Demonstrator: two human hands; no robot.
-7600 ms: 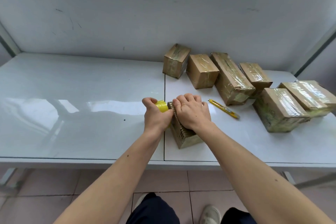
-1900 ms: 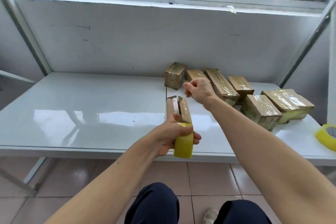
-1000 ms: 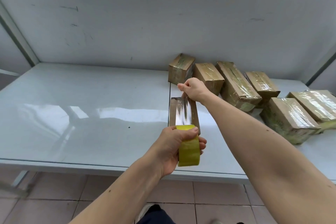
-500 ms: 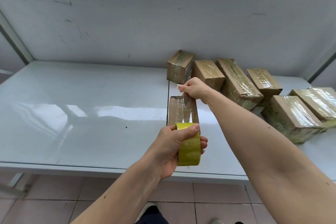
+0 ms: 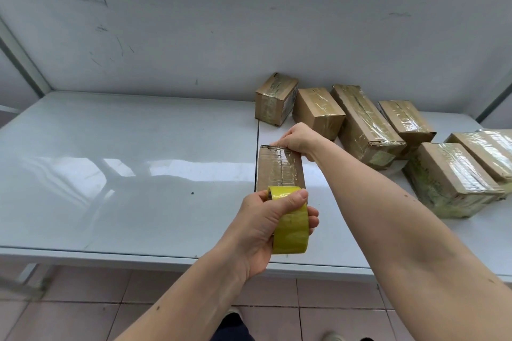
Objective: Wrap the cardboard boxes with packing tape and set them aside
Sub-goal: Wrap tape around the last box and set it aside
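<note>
My left hand (image 5: 260,230) is curled round the yellow roll of tape (image 5: 291,223), thumb lying across its top and fingers wrapped under its far side, so the roll sits upright in my fist, held just above the near edge of the white table (image 5: 124,174). Left of this grip the tabletop is a glossy sheet with window glare on it and one small dark speck (image 5: 192,193). Behind it rises a scuffed white wall (image 5: 194,22).

Straight beyond the roll, touching its top edge as I see it, stands the box (image 5: 279,170) I am wrapping. A shiny strip of clear tape (image 5: 285,166) runs along its upper face from the roll toward my other hand. The box sits beside the seam (image 5: 256,152) in the tabletop.

My right hand (image 5: 297,140) is at the far end of that box, fingers bent down over the far edge and pinching it there, the forearm crossing in from the right.

Past my right hand, near the wall, a row of finished boxes lies: a small one (image 5: 275,98) farthest left, then another (image 5: 318,112) just beside my knuckles, a long one (image 5: 365,124), and a smaller one (image 5: 406,120). To the right of my forearm, well apart from the grip, lie two more wrapped boxes (image 5: 448,177), touching each other (image 5: 487,149). Below the table edge I see pink floor tiles (image 5: 83,310).
</note>
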